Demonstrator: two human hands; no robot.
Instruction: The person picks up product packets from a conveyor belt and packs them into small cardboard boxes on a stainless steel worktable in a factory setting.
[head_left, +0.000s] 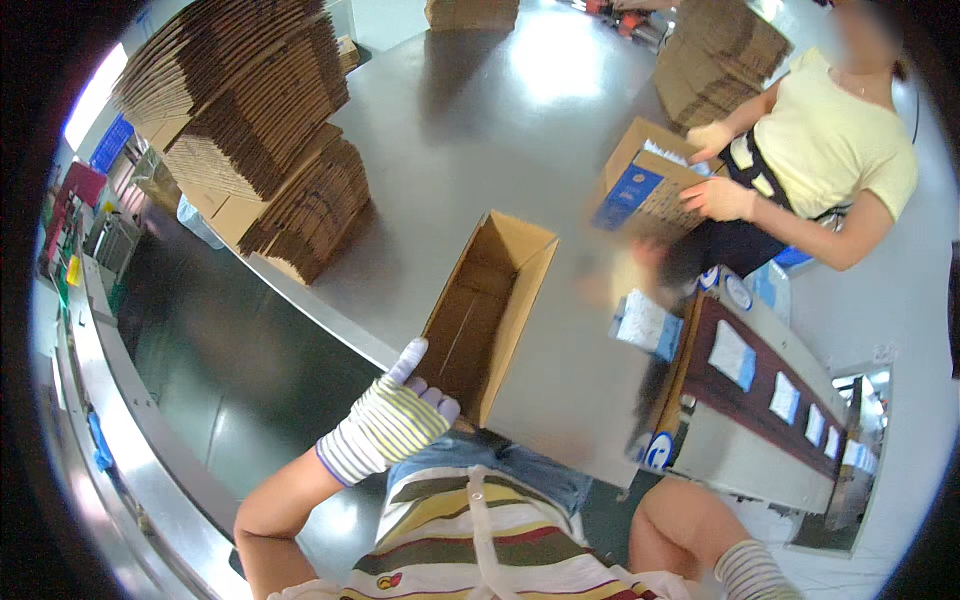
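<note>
An open, long cardboard box (520, 280) stands on the metal table in front of me, and its inside shows nothing but bare brown walls. My left hand (390, 425), in a striped knit glove with pale fingertips, grips the box's near left end. Its thumb points up along the edge and the other fingers curl over the rim. Only the striped glove of my right hand (757, 572) shows at the lower right edge, away from the box. The fingers of that hand are out of the picture, so what it holds is hidden.
Stacks of flattened cartons (260, 110) stand at the left of the table (450, 150). At the right, a co-worker (830, 150) holds a filled carton (645, 185). A conveyor (760, 375) carries several white-and-blue packets. Something blurred (625, 275) lies between box and conveyor.
</note>
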